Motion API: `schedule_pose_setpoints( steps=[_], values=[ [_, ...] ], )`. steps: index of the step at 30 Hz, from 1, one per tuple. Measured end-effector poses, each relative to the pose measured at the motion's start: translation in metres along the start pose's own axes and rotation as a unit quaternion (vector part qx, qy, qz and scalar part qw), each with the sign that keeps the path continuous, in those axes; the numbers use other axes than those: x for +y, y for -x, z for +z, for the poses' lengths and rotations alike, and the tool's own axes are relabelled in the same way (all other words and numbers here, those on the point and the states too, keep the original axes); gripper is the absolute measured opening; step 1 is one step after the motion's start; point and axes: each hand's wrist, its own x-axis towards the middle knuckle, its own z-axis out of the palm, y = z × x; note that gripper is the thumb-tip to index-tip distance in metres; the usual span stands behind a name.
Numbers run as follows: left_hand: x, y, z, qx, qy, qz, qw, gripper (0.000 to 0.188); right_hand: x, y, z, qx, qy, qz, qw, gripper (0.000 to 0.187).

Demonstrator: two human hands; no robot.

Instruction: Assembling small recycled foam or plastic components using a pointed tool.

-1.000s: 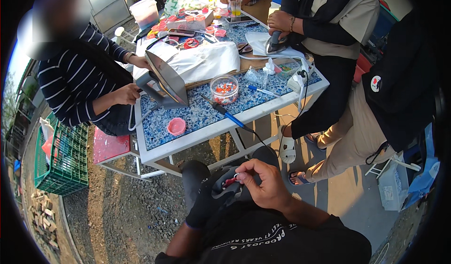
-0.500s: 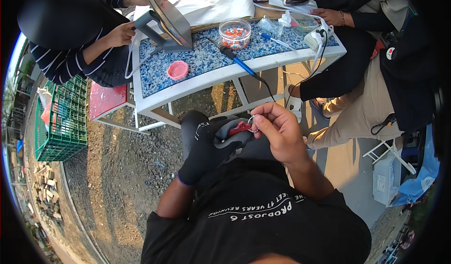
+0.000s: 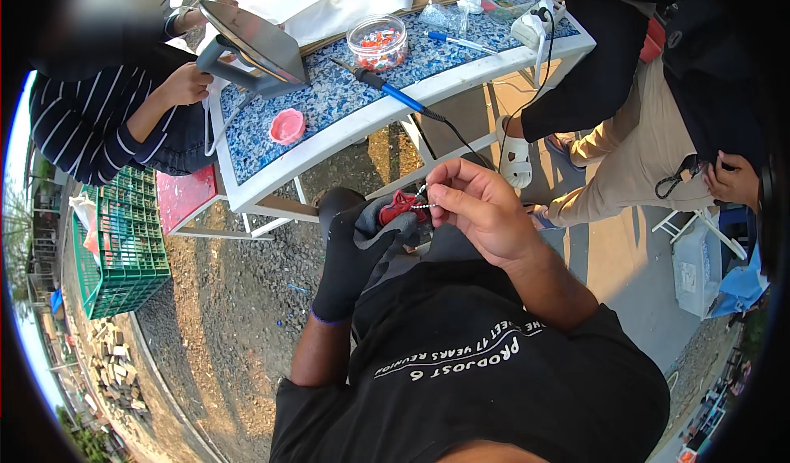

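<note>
Left hand [image 3: 362, 245], in a black glove with a grey palm, is curled around a small red piece [image 3: 397, 209], its fingers closed enough to grip it while leaving part of the red showing. Right hand [image 3: 481, 208], bare, has its thumb and forefinger brought together on a silvery ball chain [image 3: 420, 207]; the other fingers are loosely bent. The red piece is held above the wearer's lap, just in front of the near edge of the counter [image 3: 321, 155], and the chain spans the small gap between the two hands.

Judging by this pose, the step in hand is fitting or adjusting the chain on the red piece. Whether the chain's ends are joined cannot be told, as the fingertips hide them. Such work would call for a steady grip on the left and a fine, light pinch on the right, with the chain's ends brought into line.

Both forearms rise from the lower part of the view, the left nearly straight up, the right slanting in from the right, so the hands meet in front of the body. The right hand's back is turned largely toward the camera, its fingertips pointing left toward the glove
</note>
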Motion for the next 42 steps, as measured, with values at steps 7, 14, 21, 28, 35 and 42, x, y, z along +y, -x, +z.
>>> schedule_pose_setpoints(
  steps=[7,14,21,28,35,42],
  values=[
    [0.024,0.009,0.014,-0.002,-0.030,-0.020,0.999,0.038,-0.004,0.005,0.000,-0.008,0.379,-0.152,0.913,0.015],
    [0.039,0.015,0.019,-0.031,-0.091,0.052,0.994,0.038,-0.005,0.012,-0.019,-0.033,0.358,-0.107,0.927,0.015],
    [0.042,0.022,-0.014,-0.054,-0.173,0.075,0.981,0.041,-0.019,0.007,-0.026,-0.051,0.368,-0.111,0.922,0.013],
    [0.019,0.049,-0.057,0.159,0.006,-0.086,0.983,0.027,-0.059,-0.020,-0.037,0.016,0.234,-0.113,0.965,0.012],
    [0.002,0.029,-0.093,0.461,-0.051,0.076,0.883,0.036,-0.086,-0.041,-0.031,0.087,0.179,-0.170,0.965,0.015],
    [-0.018,0.006,-0.115,0.496,-0.039,0.088,0.863,0.035,-0.088,-0.063,-0.017,0.113,0.165,-0.183,0.963,0.018]
  ],
)
